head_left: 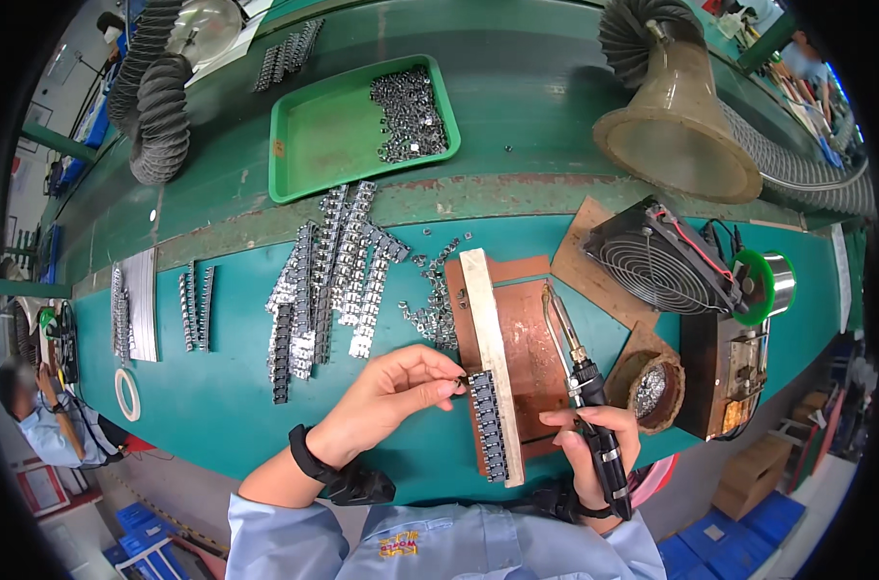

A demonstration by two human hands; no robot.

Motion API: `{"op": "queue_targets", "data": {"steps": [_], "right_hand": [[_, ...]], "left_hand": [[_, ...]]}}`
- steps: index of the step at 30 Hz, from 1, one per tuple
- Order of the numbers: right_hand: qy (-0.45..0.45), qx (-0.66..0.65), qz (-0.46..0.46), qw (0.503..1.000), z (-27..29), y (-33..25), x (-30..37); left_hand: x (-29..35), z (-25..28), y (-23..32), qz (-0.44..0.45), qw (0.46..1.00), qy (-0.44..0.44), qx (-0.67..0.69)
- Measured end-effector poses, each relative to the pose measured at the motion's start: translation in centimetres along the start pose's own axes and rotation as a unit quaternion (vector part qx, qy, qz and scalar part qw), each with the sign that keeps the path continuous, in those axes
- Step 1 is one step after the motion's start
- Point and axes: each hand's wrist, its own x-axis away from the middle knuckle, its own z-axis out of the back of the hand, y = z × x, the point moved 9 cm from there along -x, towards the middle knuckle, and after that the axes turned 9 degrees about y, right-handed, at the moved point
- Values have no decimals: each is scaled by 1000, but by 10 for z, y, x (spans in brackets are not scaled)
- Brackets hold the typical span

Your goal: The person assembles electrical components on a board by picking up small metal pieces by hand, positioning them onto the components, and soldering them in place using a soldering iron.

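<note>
Iron [585, 375] gripped in my right hand [581, 460], right of the wooden bar [486, 329]; my left hand [391, 394] pinches a small part [464, 380] by the strip [489, 427] along its left, best kept steady.

Teal-green benchtop [217, 406] is carrying a heap of black-and-silver component strips [323, 275], small metal pieces [432, 314] scattering just beside, a white ring [127, 394] lying leftward, a reddish-brown board [531, 372].

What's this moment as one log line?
left hand: at far end of component strip; right hand: holding soldering iron; strip: along wooden bar
</note>
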Motion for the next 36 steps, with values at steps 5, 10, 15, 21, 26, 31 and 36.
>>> {"op": "queue_targets", "data": {"steps": [5,10,15,21,26,31,36], "right_hand": [[-10,-19,-15,1000,-3,3,0],[-28,2,3,1000,-3,4,1],[-25,-13,4,1000,-4,2,1],[-33,-3,8,999,-2,4,2],[-32,-9,9,999,-2,4,2],[-26,-24,4,999,-2,3,2],[-35,-21,0,999,-2,5,2]], "left_hand": [[-2,5,-5,1,1000,10,-6],[-1,3,-5,5,999,22,-28],[-3,-1,-6,-7,1000,16,12],[-5,-3,-7,-10,999,12,34],[-5,-4,-7,-9,999,13,31],[-5,-4,-7,-9,999,12,36],[-6,-5,-7,-8,999,12,38]]}}
